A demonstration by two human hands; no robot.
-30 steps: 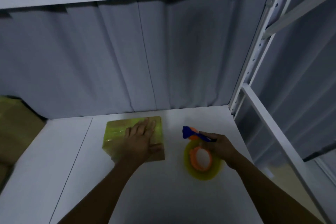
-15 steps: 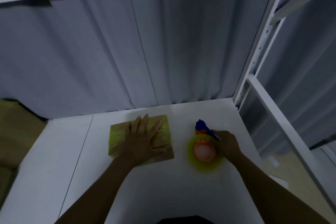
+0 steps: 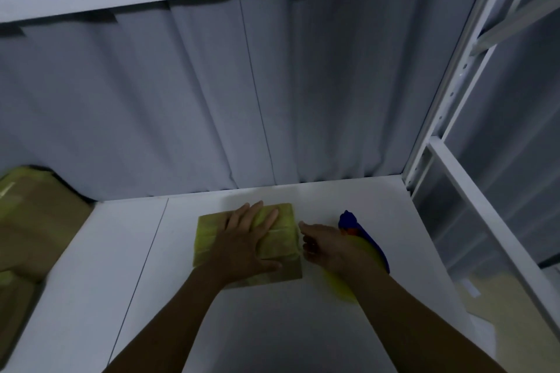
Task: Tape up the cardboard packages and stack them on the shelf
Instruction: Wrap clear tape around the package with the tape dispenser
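Cardboard under yellow tape: the box (image 3: 283,241) lies mid-shelf (image 3: 348,197), the left hand (image 3: 245,239) flat and spread on it; the right hand (image 3: 327,247) sits at its right edge, above the dispenser (image 3: 368,241), grip unclear; I'd keep pressing while smoothing that edge down.

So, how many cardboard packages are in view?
3: the taped package under the left hand; a far package and a near package, both blurred, at the left edge. More may be hidden.

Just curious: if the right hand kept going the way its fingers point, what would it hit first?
Probably the right edge of the cardboard package, just beyond the right hand; whether they touch is unclear.
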